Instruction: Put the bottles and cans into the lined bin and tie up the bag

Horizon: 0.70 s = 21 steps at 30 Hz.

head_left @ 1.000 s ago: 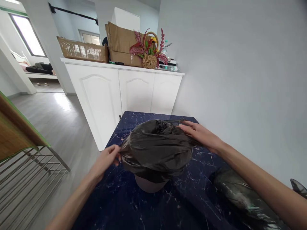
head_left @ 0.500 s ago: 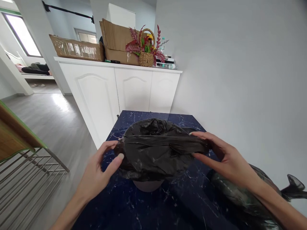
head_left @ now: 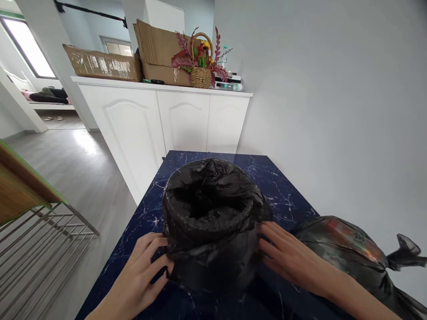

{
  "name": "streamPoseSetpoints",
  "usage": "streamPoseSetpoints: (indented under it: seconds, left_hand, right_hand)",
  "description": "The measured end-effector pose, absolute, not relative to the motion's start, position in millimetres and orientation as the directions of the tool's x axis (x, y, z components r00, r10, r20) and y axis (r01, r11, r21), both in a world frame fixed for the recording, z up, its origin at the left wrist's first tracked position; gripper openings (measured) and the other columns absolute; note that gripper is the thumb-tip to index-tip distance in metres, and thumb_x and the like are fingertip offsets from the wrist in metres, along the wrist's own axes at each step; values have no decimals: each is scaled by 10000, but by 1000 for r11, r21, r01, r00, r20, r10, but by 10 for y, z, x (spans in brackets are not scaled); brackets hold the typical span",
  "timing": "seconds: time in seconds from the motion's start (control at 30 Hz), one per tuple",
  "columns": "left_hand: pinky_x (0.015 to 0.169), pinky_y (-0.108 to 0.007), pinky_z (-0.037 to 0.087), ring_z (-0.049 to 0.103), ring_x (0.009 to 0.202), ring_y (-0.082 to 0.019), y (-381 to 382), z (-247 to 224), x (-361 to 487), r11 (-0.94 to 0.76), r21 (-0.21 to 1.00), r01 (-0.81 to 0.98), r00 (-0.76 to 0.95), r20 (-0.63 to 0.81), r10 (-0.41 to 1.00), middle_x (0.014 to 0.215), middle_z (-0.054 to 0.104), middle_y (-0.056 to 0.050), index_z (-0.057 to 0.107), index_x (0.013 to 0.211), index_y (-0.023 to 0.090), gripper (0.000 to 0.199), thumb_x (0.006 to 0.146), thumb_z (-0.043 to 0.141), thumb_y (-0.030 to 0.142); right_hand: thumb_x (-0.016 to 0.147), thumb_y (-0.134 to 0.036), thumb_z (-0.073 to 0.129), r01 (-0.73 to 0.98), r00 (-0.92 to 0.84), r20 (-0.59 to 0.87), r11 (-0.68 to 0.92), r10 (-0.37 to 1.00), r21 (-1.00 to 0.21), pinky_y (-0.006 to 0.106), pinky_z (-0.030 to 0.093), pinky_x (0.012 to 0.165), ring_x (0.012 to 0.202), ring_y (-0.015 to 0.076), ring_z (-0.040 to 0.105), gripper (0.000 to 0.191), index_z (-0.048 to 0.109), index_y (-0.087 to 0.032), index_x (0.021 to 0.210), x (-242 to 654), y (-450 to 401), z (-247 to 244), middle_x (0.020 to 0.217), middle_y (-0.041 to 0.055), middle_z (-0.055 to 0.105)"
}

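A black garbage bag (head_left: 213,240) is spread over a round bin, its rim folded down over the outside and a dark hollow open at the top. The bin's own wall is hidden under the plastic. On the bag's left side, my left hand (head_left: 147,269) has its curled fingers closed on the hanging edge. Across from it, my right hand (head_left: 283,249) grips the plastic on the right side, its fingertips partly hidden and a little blurred.
A full, knotted black bag (head_left: 350,249) lies at the right of the dark blue marbled table (head_left: 283,195). White cabinets (head_left: 183,118) stand behind, carrying cardboard boxes (head_left: 106,64) and a flower basket (head_left: 201,78). A metal-legged chair (head_left: 43,222) is at the left.
Both hands have moved down along the bin's sides, drawing the bag's edge down over the outside. The bag's mouth, stretched across the top before, now gapes open.
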<state>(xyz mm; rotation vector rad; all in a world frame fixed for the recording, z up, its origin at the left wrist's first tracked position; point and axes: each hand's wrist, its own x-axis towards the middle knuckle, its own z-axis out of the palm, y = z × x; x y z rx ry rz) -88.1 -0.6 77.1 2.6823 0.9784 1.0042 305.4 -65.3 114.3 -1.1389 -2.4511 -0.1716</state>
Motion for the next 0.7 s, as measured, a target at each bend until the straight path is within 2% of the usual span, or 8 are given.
streamPoseSetpoints:
  seconds: [0.03, 0.1, 0.2, 0.3, 0.4, 0.5, 0.6, 0.7]
  left_hand:
    - [1031, -463, 560, 588, 1298, -335, -23, 663, -888, -773, 302, 559, 584, 518, 625, 1273, 663, -101, 747, 1004, 292, 163, 993, 614, 199]
    - [1099, -505, 570, 536, 1422, -368, -61, 503, -918, -735, 331, 592, 544, 509, 667, 1516, 544, -101, 722, 1228, 328, 251, 985, 670, 296]
    - [1126, -553, 580, 506, 1482, -402, -97, 368, -998, -646, 479, 594, 382, 539, 751, 1646, 393, -125, 559, 1458, 345, 594, 902, 766, 368]
    - [1113, -540, 600, 550, 1460, -390, -49, 243, -1081, -552, 589, 590, 332, 446, 831, 1631, 433, -141, 437, 1550, 339, 753, 888, 787, 410]
    - [1052, -447, 643, 646, 1369, -331, 49, 92, -1125, -515, 585, 626, 398, 328, 857, 1559, 541, -103, 529, 1470, 353, 565, 952, 740, 434]
    - [999, -395, 660, 679, 1325, -310, 98, -4, -1128, -530, 535, 658, 432, 308, 848, 1485, 612, -81, 645, 1323, 340, 353, 988, 691, 440]
    - [987, -382, 660, 686, 1311, -310, 80, -7, -1116, -549, 505, 666, 441, 328, 836, 1464, 637, -89, 682, 1276, 318, 305, 993, 677, 431]
    - [989, -382, 659, 699, 1283, -303, 51, 28, -1111, -560, 497, 663, 445, 340, 828, 1435, 657, -92, 699, 1246, 306, 276, 994, 678, 417]
  right_hand:
    - [1050, -177, 534, 747, -603, 351, 661, 716, -66, 428, 624, 792, 1035, 304, 721, 156, 610, -274, 1146, 3054, -652, 1176, 1155, 101, 730]
    - [1078, -293, 593, 745, -603, 298, 656, 740, -121, 403, 639, 882, 1122, 286, 746, 243, 584, -277, 1320, 3056, -666, 1360, 1274, 98, 747]
    - [1074, -234, 615, 735, -472, 492, 635, 731, -239, 321, 624, 874, 1011, 203, 772, 252, 588, -287, 1318, 3027, -677, 1819, 1139, 41, 786]
    - [1087, -203, 593, 729, -403, 599, 639, 692, -247, 295, 606, 946, 1097, 179, 750, 235, 630, -281, 1305, 2919, -540, 2241, 1218, 44, 771]
    - [1129, -345, 537, 738, -512, 449, 642, 732, -206, 392, 571, 1095, 1311, 231, 679, 280, 653, -270, 1372, 2738, -197, 2448, 1428, 63, 708]
    - [1138, -481, 468, 755, -603, 189, 631, 775, -178, 502, 582, 1088, 1337, 307, 674, 431, 651, -252, 1453, 2518, 243, 2444, 1477, 79, 695]
    - [1079, -482, 588, 755, -646, -9, 637, 763, -157, 464, 640, 951, 1155, 316, 766, 416, 726, -244, 1391, 2313, 622, 2316, 1344, 90, 775]
    - [974, -399, 760, 730, -677, -21, 668, 736, -148, 350, 648, 796, 883, 240, 806, 206, 835, -294, 1135, 2191, 822, 2211, 1023, 24, 850]
